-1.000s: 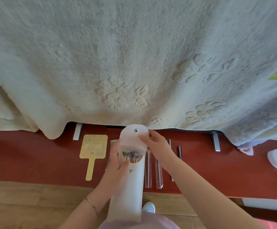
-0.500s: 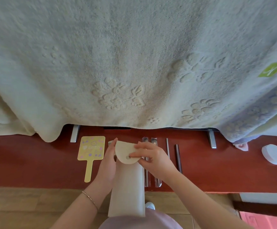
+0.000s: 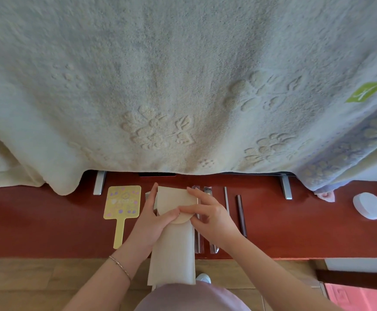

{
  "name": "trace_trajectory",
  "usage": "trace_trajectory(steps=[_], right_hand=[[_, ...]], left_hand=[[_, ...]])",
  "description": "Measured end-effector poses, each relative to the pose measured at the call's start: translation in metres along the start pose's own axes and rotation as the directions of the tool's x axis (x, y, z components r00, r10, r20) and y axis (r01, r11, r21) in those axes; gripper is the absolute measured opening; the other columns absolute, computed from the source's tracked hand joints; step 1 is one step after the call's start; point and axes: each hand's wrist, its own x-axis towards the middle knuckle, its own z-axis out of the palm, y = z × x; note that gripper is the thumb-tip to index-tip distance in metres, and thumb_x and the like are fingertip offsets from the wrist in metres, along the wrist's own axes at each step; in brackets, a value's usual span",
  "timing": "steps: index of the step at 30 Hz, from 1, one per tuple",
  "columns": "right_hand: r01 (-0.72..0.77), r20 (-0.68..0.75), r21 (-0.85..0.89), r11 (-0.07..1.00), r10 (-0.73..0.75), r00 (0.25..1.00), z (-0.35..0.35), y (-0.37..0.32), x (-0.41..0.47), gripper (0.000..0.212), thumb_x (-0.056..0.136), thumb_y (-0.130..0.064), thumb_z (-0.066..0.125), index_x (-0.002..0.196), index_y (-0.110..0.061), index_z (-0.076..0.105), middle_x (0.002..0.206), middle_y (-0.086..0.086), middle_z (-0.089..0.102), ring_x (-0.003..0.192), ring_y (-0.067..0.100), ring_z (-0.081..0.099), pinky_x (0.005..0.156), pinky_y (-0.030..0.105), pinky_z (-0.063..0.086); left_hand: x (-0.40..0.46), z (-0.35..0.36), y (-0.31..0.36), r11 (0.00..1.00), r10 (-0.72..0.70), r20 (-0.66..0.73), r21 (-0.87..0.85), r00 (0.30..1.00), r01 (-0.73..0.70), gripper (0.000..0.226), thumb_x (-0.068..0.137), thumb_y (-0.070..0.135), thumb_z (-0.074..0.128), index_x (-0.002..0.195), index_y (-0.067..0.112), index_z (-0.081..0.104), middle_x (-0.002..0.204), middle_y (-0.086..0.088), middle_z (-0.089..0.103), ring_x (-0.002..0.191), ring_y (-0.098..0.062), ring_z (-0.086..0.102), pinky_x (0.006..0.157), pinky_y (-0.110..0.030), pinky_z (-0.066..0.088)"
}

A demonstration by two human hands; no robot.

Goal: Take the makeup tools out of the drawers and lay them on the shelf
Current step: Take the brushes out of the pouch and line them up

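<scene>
**Flap down on the brush pouch, both hands pressing it shut**

A second ago the flap of the cream pouch (image 3: 171, 250) stood open and I could see brush handles inside the mouth. Half a second ago I was folding the flap over. Now it lies flat against the pouch body, its rounded tip under my thumbs. So I judge the pouch is being snapped closed before it joins the other tools; whether the snap has caught I cannot tell, since my thumbs cover it.

My left hand (image 3: 151, 221) holds the pouch along its left edge, fingers curled behind it and the thumb pressed across the flap tip. My right hand (image 3: 210, 215) comes in from the right, its fingers (image 3: 194, 191) lying fairly straight over the top of the flap, the thumb meeting my left thumb at the tip. Neither hand is slack; both grip the pouch between thumb and fingers.

The pouch is held upright in front of me, its upper end over the red shelf (image 3: 48, 221), its lower end hanging past the near edge toward my lap. It is not laid down yet.

Already on the shelf: the yellow hand mirror (image 3: 123, 204) to the left, a comb (image 3: 148, 196) mostly hidden behind my left hand, clear-sleeved tools (image 3: 198, 239) just right of the pouch, and two slim sticks (image 3: 241, 215) further right. A white round case (image 3: 369, 205) sits far right. A cream towel (image 3: 160, 86) hangs over everything beyond the shelf.
</scene>
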Motion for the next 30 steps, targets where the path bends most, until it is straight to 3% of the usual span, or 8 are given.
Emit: trace_trajectory(steps=[3,6,9,13,15,19,25,30], right_hand=[[-0.152,0.057,0.175,0.973,0.144,0.988,0.000,-0.007,-0.002,0.049,0.077,-0.011,0.051,0.111,-0.045,0.060,0.138,-0.020,0.038,0.116,0.005,0.046,0.091,0.020,0.043],[-0.337,0.156,0.484,0.808,0.299,0.941,0.004,-0.018,-0.001,0.064,0.086,-0.015,0.055,0.139,-0.040,0.030,0.138,-0.020,0.037,0.120,0.015,0.051,0.096,0.028,0.047],[-0.438,0.156,0.439,0.785,0.414,0.897,0.006,-0.026,0.006,0.083,0.087,-0.027,0.063,0.147,-0.035,0.007,0.136,-0.024,0.026,0.124,0.000,0.037,0.093,0.015,0.038],[-0.654,0.271,0.437,0.617,0.603,0.750,0.003,-0.027,0.015,0.052,0.083,-0.034,0.066,0.130,-0.019,0.049,0.111,-0.010,0.062,0.100,0.013,0.062,0.083,0.028,0.054],[-0.651,0.252,0.429,0.627,0.609,0.752,0.002,-0.024,0.015,0.040,0.082,-0.033,0.067,0.119,-0.017,0.058,0.102,-0.003,0.068,0.092,0.015,0.066,0.084,0.035,0.055],[-0.594,0.176,0.403,0.696,0.578,0.797,-0.005,-0.025,0.017,0.029,0.083,-0.026,0.066,0.110,-0.022,0.058,0.100,-0.005,0.066,0.091,0.013,0.064,0.079,0.027,0.054],[-0.581,0.180,0.381,0.719,0.559,0.809,-0.001,-0.028,0.020,0.030,0.084,-0.026,0.063,0.113,-0.024,0.058,0.102,-0.005,0.066,0.093,0.013,0.064,0.080,0.027,0.054],[-0.602,0.196,0.398,0.692,0.577,0.793,0.000,-0.025,0.018,0.021,0.086,-0.022,0.059,0.105,-0.030,0.056,0.102,-0.005,0.066,0.094,0.014,0.063,0.085,0.032,0.054]], left_hand=[[0.005,0.000,0.000,1.000,0.007,-0.005,-0.002,1.000,-0.007,0.091,0.075,0.007,0.074,0.140,0.046,0.025,0.114,-0.004,0.066,0.093,-0.024,0.069,0.082,-0.048,0.054],[0.006,0.005,0.000,1.000,0.000,-0.028,-0.022,1.000,0.000,0.083,0.076,0.005,0.072,0.137,0.044,0.031,0.107,-0.003,0.069,0.087,-0.024,0.070,0.074,-0.044,0.057],[0.005,0.011,0.000,0.999,-0.007,-0.058,-0.042,0.998,0.004,0.058,0.076,0.008,0.072,0.119,0.038,0.049,0.101,0.000,0.070,0.082,-0.020,0.070,0.063,-0.035,0.057],[0.009,0.013,-0.003,0.999,-0.024,-0.089,-0.034,0.996,0.021,0.041,0.076,0.010,0.072,0.113,0.023,0.058,0.100,-0.004,0.071,0.087,-0.025,0.069,0.073,-0.042,0.056],[0.010,0.012,-0.004,0.999,-0.014,-0.072,0.030,0.997,0.016,0.032,0.080,0.014,0.069,0.111,0.018,0.061,0.102,-0.005,0.071,0.090,-0.024,0.068,0.080,-0.044,0.055],[0.011,0.011,-0.004,0.993,-0.001,0.005,0.115,1.000,0.000,0.026,0.083,0.019,0.066,0.109,0.020,0.063,0.102,-0.001,0.071,0.095,-0.020,0.067,0.087,-0.042,0.052],[0.012,0.012,-0.004,0.993,0.048,-0.054,0.113,0.997,-0.042,0.034,0.068,0.027,0.071,0.101,0.020,0.068,0.095,-0.002,0.073,0.087,-0.020,0.069,0.081,-0.041,0.055],[0.020,0.007,-0.011,0.988,0.034,-0.082,0.151,0.996,-0.021,0.027,0.081,0.017,0.068,0.107,0.017,0.064,0.098,-0.003,0.072,0.089,-0.020,0.069,0.083,-0.042,0.055]])
